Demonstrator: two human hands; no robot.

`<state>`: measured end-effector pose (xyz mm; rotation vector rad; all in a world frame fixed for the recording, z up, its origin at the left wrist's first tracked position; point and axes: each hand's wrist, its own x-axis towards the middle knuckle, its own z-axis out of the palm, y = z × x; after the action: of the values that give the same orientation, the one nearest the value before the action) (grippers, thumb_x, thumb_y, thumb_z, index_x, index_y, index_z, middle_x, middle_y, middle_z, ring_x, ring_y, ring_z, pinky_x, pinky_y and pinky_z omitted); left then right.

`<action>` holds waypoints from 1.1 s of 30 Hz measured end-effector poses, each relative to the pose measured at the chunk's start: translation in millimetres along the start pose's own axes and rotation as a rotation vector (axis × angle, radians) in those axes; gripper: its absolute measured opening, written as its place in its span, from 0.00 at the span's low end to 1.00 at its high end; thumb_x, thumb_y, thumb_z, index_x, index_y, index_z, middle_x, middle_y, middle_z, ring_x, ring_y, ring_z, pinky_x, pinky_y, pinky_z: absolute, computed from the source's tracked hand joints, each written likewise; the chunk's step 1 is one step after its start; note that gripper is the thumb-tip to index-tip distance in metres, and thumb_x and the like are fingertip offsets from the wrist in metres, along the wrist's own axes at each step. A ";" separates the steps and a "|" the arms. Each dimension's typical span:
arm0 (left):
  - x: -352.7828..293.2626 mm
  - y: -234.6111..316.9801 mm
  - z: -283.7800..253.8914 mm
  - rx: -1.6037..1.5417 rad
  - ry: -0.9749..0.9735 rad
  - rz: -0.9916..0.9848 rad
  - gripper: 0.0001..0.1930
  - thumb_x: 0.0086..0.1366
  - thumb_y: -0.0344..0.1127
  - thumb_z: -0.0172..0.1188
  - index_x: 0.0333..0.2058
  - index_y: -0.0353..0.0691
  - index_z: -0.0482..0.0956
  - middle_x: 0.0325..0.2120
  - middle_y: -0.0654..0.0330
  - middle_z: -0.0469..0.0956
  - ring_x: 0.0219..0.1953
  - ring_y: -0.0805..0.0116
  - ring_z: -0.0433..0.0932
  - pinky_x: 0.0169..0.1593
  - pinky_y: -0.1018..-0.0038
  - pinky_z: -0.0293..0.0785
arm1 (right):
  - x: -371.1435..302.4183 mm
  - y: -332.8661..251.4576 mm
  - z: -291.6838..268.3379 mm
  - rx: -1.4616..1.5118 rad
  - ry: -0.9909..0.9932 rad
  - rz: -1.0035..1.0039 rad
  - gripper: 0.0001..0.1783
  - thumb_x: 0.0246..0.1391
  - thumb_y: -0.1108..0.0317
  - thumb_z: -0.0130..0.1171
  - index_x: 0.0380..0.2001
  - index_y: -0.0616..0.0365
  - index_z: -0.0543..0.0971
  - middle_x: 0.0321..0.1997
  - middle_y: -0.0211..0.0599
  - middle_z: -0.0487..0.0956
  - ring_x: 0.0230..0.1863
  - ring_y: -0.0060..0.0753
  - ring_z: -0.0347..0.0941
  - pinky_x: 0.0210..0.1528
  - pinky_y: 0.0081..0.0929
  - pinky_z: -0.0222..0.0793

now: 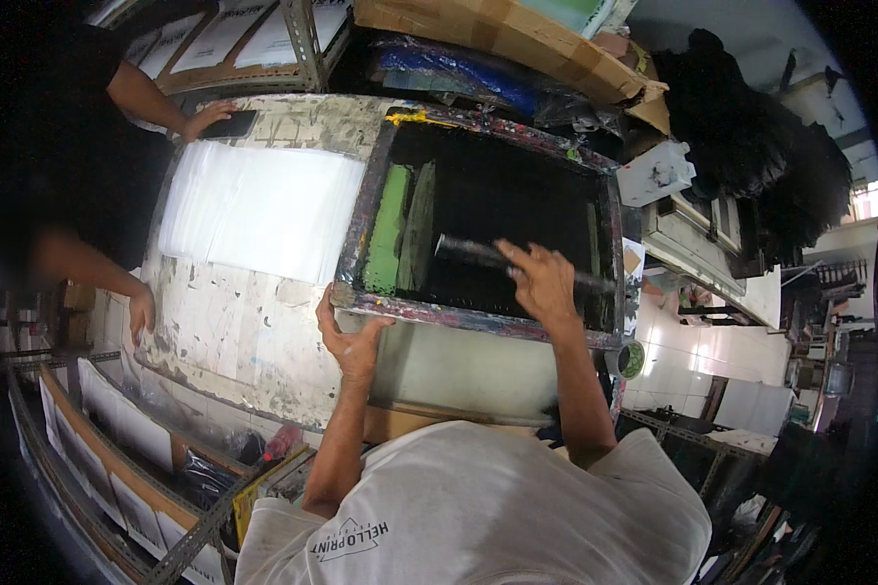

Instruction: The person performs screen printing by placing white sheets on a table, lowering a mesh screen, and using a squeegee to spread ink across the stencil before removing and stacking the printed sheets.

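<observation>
A screen printing frame [478,314], its wooden rim spattered with paint, lies over the table before me. Its mesh is mostly dark, with a green strip [387,229] along the left side. At the frame's near left corner my left hand [349,343] grips the rim, thumb along the front edge. Over the dark mesh, my right hand [544,286] is closed around a squeegee [466,250], a long bar lying crosswise and slightly blurred. Its lower edge is hard to make out. Left of the frame is a stack of thin white sheets [259,210].
Across the paint-stained table [234,322], a co-worker's hand [207,119] touches a dark flat object [234,125]; their other hand [141,310] hangs by the edge. A cardboard box [498,34] stands behind the frame, a white container [657,175] at its right. Racks [117,439] flank the lower left.
</observation>
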<state>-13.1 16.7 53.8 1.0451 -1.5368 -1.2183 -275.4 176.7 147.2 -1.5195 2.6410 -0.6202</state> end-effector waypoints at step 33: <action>16.9 6.8 118.8 0.348 -0.175 0.303 0.04 0.60 0.25 0.62 0.31 0.35 0.75 0.29 0.52 0.75 0.34 0.49 0.74 0.40 0.59 0.69 | 146.9 -10.0 -197.3 -0.073 0.318 -0.125 0.28 0.42 0.49 0.75 0.44 0.54 0.87 0.39 0.46 0.86 0.37 0.40 0.82 0.43 0.36 0.77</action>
<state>-132.5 29.5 48.2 0.8943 -2.0126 -0.8685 -387.7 113.2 356.9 -1.7495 2.8376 -0.8487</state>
